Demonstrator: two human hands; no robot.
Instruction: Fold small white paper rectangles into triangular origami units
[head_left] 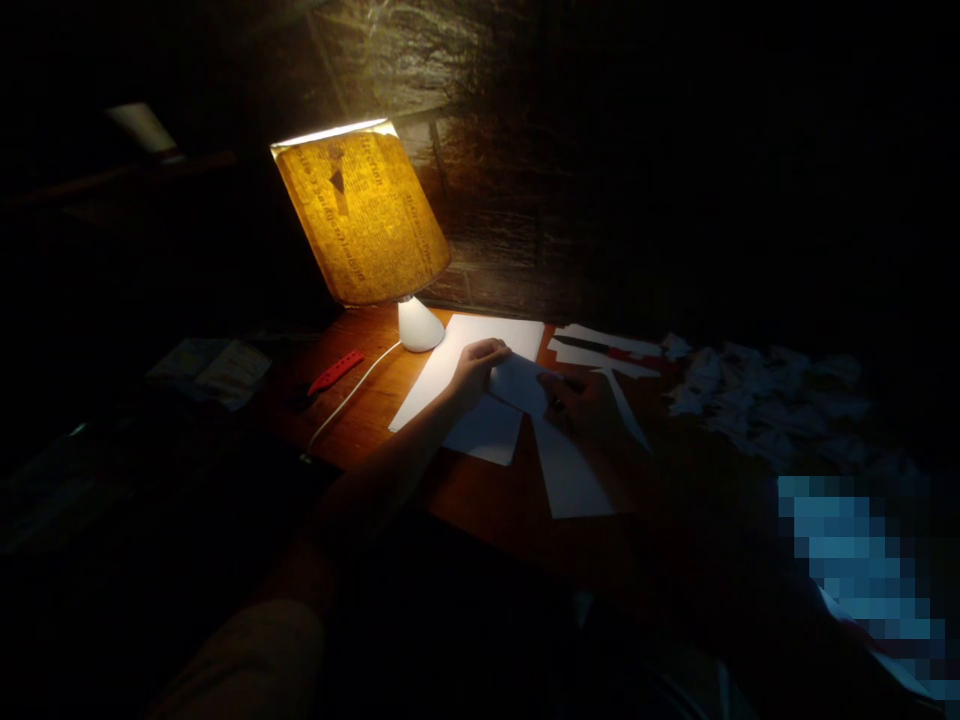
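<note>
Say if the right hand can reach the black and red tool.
Probably yes: the black and red tool lies just beyond the right hand, nothing visibly between, though that hand holds a paper sheet.

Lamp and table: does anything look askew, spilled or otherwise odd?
The lampshade leans left in the picture, though the lens may cause that. White paper pieces lie jumbled at dim right, unlike the flat sheets. Nothing looks clearly spilled or damaged.

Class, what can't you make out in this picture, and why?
Head view:
Right hand: finger positions lost in shadow.
Bulb: hidden by the shade.
Shade's finest print: too small, blurred.
White pieces: exact shapes lost in darkness.
Blue patch: detail hidden by pixel blocks.
</note>
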